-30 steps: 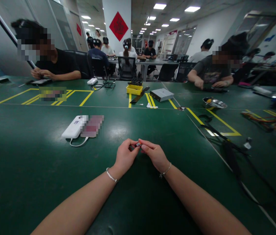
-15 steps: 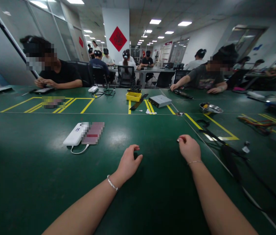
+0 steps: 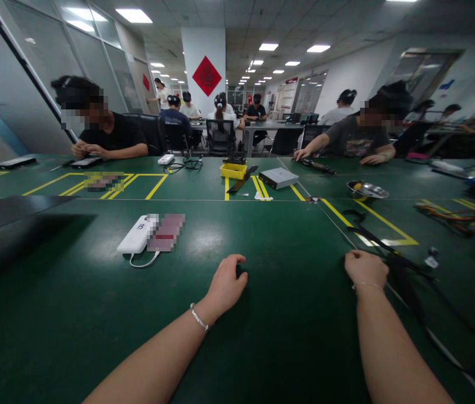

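Note:
My left hand [image 3: 228, 283] rests low over the green table [image 3: 136, 336], thumb apart from curved fingers and nothing between them. Farther right, my right hand [image 3: 366, 268] is closed, its fingertips turned away. Whatever it pinches is hidden now. Beside it lie black straps and cables [image 3: 403, 278]. To the left of my left hand, a white power bank [image 3: 138, 234] marked 15 sits against a blurred-out phone-like slab [image 3: 167, 232]. A short white cable [image 3: 144, 266] joins the two.
Across the table are a yellow tray [image 3: 233, 171], a grey box [image 3: 278, 178] and a metal bowl [image 3: 367, 189]. A dark flat panel [image 3: 14, 210] juts in at the left edge. Coloured wires [image 3: 452, 216] lie at the right. Two people sit opposite.
My right hand has moved right, toward the black straps; the small white piece at its fingertips no longer shows. My left hand stays about where it was. The dark panel has appeared at the left.

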Available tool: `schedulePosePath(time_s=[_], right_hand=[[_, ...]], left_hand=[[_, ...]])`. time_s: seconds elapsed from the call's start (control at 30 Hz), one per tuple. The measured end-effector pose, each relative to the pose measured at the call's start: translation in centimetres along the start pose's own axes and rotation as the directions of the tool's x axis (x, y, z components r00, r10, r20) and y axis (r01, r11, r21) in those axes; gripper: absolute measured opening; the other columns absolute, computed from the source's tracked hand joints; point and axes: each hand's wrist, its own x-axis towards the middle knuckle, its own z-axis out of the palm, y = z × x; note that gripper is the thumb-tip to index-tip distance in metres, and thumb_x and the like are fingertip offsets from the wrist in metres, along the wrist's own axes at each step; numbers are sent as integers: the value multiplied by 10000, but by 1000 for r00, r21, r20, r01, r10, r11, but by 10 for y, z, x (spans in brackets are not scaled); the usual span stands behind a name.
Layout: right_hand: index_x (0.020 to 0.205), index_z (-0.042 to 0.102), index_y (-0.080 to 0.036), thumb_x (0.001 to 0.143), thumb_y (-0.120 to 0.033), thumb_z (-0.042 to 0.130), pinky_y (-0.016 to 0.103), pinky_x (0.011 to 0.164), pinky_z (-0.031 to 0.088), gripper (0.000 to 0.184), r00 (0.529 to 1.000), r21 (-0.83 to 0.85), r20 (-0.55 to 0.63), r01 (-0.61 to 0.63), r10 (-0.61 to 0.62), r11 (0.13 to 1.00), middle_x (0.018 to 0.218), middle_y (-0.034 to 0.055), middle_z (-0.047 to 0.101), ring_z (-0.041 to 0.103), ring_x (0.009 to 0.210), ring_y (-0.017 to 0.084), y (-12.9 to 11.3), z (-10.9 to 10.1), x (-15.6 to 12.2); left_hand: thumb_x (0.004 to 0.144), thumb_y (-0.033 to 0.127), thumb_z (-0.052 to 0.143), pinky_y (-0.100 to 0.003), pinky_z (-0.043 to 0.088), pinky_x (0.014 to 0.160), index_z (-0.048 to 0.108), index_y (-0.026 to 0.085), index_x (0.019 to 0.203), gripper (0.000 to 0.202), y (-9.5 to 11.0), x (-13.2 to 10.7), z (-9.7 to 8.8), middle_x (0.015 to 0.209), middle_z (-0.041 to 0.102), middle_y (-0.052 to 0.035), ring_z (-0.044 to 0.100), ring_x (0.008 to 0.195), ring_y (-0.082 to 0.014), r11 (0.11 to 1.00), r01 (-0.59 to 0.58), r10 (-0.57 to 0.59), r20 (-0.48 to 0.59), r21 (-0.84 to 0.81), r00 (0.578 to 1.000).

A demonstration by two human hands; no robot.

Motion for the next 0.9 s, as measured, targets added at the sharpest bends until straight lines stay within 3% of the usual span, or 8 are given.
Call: schedulePosePath(time_s=[0.1,0.2,0.33,0.47,0.6,0.67,0.83,0.9], right_hand=[[910,657,-141,717,-259,422,460,792,403,327,992,38,-127,20,-15,999,927,160,609,536,917,295,-19,-6,-7],[928,637,-135,735,-181,373,441,864,389,330,929,164,-224,336,-296,928,960,130,618,530,954,250,-58,-14,-25],[964,636,-158,793,-153,341,429,932,369,340,707,308,-142,696,-692,648,1005,94,635,503,1043,214,-120,-19,-72],[1154,553,-182,827,-208,360,431,997,303,380,448,392,102,803,-888,450,1222,80,537,380,1204,223,-158,-17,-127],[1245,463,-264,835,-306,379,483,995,275,421,346,413,260,804,-901,428,1334,55,431,327,1249,246,-164,-17,-141],[1211,501,-250,834,-294,374,449,991,292,400,395,383,241,800,-886,461,1286,58,482,383,1207,228,-156,-20,-124],[1096,590,-148,742,-71,353,392,905,375,434,832,31,160,534,-531,845,1167,129,552,467,1082,251,-96,-29,-51],[1153,556,-174,720,-60,369,412,888,381,485,924,-93,145,369,-354,925,1239,129,497,448,1101,278,-65,-30,-30]], left_hand=[[744,161,507,-360,403,922,522,175,1047,303,3,0,-3,1061,577,-71,514,1042,-199,1000,-14,14,1,10,1000],[745,165,507,-357,403,924,527,170,1049,305,5,0,-5,1060,583,-77,518,1033,-199,1000,-21,21,4,15,1000],[752,178,506,-377,383,954,529,175,1076,325,4,0,-4,1108,573,-79,496,1077,-208,999,-40,40,16,37,999],[740,147,498,-382,334,1008,488,156,1155,414,0,1,0,1184,544,-86,456,1139,-205,992,-103,104,-7,66,995],[743,144,481,-386,328,1018,489,159,1167,423,0,2,2,1194,545,-84,440,1165,-208,991,-99,97,24,95,995],[744,157,490,-386,317,1027,490,156,1170,426,1,1,1,1203,538,-89,432,1176,-211,989,-99,96,38,109,995],[758,189,493,-382,322,1022,492,157,1173,416,3,0,-3,1213,530,-96,441,1168,-214,987,-99,88,87,127,992],[761,173,479,-380,327,1017,503,159,1159,400,4,0,-3,1200,539,-92,451,1156,-212,986,-102,89,100,133,991]])
